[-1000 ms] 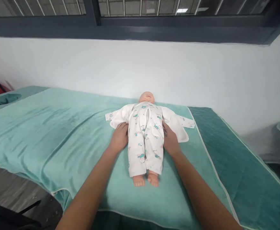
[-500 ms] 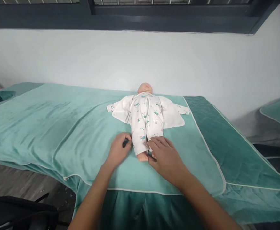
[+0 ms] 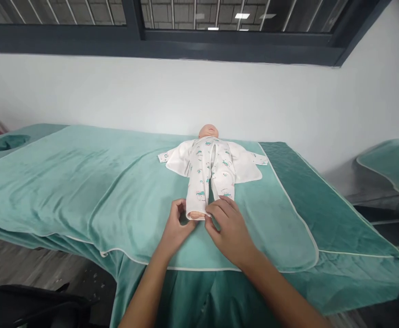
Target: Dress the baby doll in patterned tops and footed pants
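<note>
The left hand [image 3: 177, 228], at the trouser cuff's [image 3: 197, 208] eight o'clock, curls its fingers, grip uncertain; the clothed doll [image 3: 202, 166] lies toward twelve; the right hand [image 3: 230, 230], at four, pinches the hem. Light, even tension suits best.

In the centre, a pink round doll's head [image 3: 208, 130] looks like smooth, matt plastic; the white printed trousers [image 3: 198, 175] are soft, matt cloth. The wide pale-green blanket [image 3: 127, 182] beneath has a plush nap with a faint sheen. Across the top, the long dark-grey window frame [image 3: 220, 48] looks smooth and painted.
</note>
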Demonstrator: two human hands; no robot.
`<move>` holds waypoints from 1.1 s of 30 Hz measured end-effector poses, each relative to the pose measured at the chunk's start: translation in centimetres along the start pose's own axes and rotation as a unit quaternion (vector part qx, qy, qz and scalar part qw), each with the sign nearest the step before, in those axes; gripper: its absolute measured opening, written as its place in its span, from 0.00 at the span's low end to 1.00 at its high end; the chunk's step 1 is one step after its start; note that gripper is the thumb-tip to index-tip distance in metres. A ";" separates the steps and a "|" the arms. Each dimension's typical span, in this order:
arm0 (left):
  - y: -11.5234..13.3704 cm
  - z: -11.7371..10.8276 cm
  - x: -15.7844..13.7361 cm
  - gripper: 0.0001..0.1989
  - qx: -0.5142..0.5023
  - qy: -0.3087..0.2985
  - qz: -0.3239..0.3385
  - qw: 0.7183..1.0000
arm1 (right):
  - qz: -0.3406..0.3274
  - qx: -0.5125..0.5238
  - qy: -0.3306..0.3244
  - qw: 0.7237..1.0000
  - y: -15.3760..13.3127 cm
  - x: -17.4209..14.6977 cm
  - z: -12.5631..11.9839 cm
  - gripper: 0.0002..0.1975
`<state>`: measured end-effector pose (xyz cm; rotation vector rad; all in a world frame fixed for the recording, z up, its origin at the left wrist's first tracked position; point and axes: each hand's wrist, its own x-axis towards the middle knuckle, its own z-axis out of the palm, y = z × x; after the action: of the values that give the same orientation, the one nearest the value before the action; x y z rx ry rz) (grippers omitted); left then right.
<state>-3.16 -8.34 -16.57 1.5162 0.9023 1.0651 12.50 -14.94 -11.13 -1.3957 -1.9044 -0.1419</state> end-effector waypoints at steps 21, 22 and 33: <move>-0.3 -0.7 -0.3 0.06 -0.037 0.030 0.006 0.999 | 0.182 0.052 0.087 0.978 5.3 -4.7 -1.1 0.10; -0.3 -0.5 -0.1 0.06 -0.023 0.027 0.003 0.999 | 0.198 0.034 0.077 0.976 6.2 -5.0 -1.0 0.12; 0.0 0.8 4.3 0.09 0.193 0.037 0.026 0.980 | 0.164 0.065 -0.010 0.984 4.9 -2.7 -2.0 0.00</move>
<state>-1.04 -4.56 -15.91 1.8351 1.1783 1.0282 17.98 -16.11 -13.05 -1.6013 -1.6398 0.1560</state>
